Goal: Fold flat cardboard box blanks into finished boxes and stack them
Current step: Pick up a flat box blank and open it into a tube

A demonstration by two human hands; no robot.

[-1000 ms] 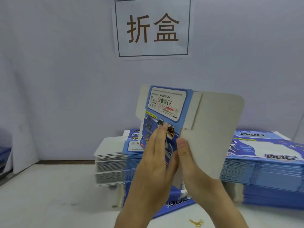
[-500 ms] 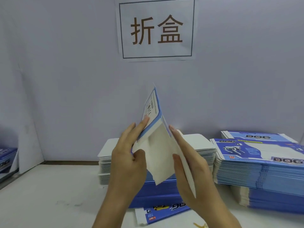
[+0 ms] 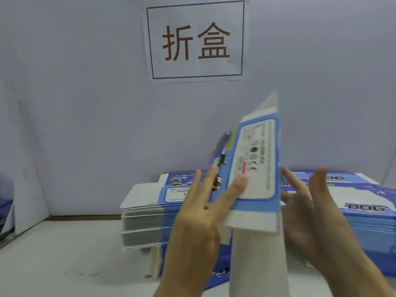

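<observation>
A blue box blank (image 3: pixel 255 168) is held upright between two hands, mid-fold. The left hand (image 3: pixel 199 213) presses it with straight fingers; the right hand (image 3: pixel 308 211) is spread open just beside its edge. Next, the panels likely need squaring. Flat blanks (image 3: pixel 145 211) are stacked behind the hands.

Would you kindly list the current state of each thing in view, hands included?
Box blank: held upright between both hands, partly opened, label panel facing the camera.
Left hand: fingers straight, pressing the blank's left side.
Right hand: fingers straight, beside the blank's right edge; contact cannot be told.
Left stack of blanks: flat, unfolded, on the table.
Right stack of blanks: flat, unfolded, printed side up.
Wall sign: stuck flat on the wall.
</observation>
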